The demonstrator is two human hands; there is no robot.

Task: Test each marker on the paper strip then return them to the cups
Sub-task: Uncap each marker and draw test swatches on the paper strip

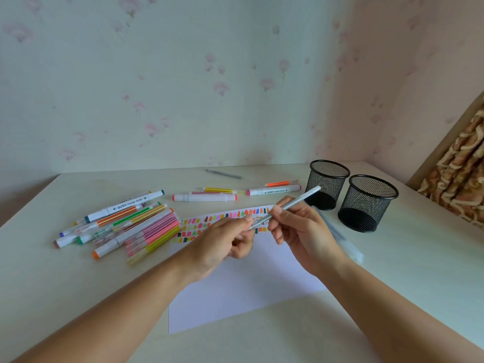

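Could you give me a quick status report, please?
Right grip holds silver pen; left grip pinches its lower end. Far cup, near cup look empty. Nothing blocking.

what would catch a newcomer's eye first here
The left hand and right hand hold a slim silver pen over the white paper sheet striped with colour swatches. A heap of colourful markers lies at the left; two black mesh cups stand at the right, seemingly empty.
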